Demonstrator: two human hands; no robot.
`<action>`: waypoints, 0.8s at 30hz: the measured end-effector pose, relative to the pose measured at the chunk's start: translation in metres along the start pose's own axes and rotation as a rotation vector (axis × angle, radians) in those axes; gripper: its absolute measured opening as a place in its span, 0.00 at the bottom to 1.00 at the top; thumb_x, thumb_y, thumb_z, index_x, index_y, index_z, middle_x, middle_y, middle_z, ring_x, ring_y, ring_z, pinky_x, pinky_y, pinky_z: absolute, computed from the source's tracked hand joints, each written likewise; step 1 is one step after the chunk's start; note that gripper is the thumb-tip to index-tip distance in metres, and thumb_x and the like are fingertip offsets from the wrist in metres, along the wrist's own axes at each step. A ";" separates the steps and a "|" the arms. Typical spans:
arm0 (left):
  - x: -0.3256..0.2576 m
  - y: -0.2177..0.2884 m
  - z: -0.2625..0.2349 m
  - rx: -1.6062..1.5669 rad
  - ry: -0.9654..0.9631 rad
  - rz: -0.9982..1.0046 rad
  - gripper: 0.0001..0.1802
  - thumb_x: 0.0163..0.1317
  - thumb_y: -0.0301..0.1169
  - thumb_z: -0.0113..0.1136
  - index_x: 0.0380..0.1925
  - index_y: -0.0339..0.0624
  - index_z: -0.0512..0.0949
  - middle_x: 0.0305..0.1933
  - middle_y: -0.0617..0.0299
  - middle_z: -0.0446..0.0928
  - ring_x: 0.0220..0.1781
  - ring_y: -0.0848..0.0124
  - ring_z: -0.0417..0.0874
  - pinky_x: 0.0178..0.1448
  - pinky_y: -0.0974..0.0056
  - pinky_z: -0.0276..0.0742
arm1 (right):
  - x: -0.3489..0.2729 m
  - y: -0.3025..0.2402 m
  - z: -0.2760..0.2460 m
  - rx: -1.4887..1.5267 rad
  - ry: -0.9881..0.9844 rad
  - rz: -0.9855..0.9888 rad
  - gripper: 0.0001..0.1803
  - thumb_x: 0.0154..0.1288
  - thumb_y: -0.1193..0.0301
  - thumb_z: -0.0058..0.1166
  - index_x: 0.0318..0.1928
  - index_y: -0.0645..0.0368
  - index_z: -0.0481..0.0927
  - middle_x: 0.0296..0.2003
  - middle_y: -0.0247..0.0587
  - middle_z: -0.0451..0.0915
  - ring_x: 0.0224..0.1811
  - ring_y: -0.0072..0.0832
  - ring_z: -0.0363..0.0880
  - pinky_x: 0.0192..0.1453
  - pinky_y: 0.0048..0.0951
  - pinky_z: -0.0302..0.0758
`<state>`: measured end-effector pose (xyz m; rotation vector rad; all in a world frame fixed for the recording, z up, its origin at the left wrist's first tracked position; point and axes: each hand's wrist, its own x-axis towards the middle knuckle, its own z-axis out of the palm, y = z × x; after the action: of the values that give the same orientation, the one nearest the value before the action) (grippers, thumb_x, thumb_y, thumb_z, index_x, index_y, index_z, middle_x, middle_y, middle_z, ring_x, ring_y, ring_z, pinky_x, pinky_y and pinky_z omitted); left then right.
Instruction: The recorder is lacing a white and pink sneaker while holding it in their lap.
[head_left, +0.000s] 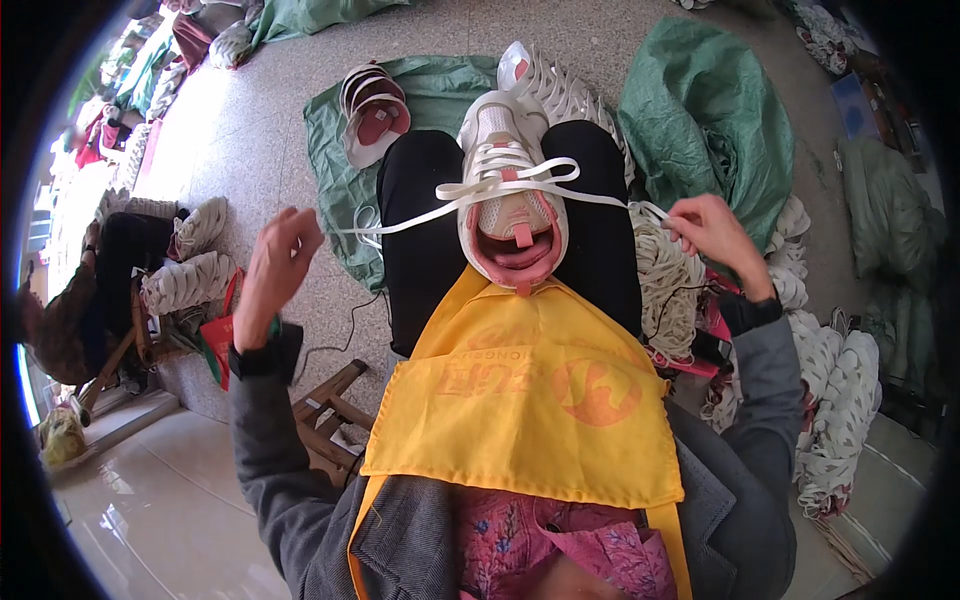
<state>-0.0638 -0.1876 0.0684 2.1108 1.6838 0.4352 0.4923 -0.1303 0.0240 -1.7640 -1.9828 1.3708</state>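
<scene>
A white and beige sneaker (500, 225) with pink lining sits between my knees, its opening toward me. Its white shoelace (580, 195) is looped in a bow over the tongue, and the two ends run out to either side. My left hand (283, 258) is closed, fingers pinched at the left lace end. Out to the right, my right hand (712, 232) pinches the other end between thumb and fingers. Both ends look stretched nearly straight.
Shoe uppers (376, 115) lie on a green sheet (335, 150) ahead. A green sack (705, 130) stands at right, near bundled white laces (668, 275). A yellow apron (520, 390) covers my lap. Stacked white uppers (840, 420) stand at right; a wooden stool (330, 405) is at left.
</scene>
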 end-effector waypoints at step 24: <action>0.007 0.089 0.064 -0.969 -0.210 -0.258 0.07 0.67 0.20 0.60 0.31 0.39 0.72 0.38 0.69 0.79 0.38 0.86 0.73 0.41 0.75 0.68 | 0.034 -0.092 0.097 0.790 0.133 -0.314 0.08 0.69 0.78 0.61 0.46 0.67 0.82 0.39 0.40 0.85 0.39 0.21 0.86 0.46 0.23 0.85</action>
<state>0.0441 -0.2052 0.0567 1.1709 1.2174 0.7271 0.3551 -0.1412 0.0184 -1.0953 -1.2880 1.5614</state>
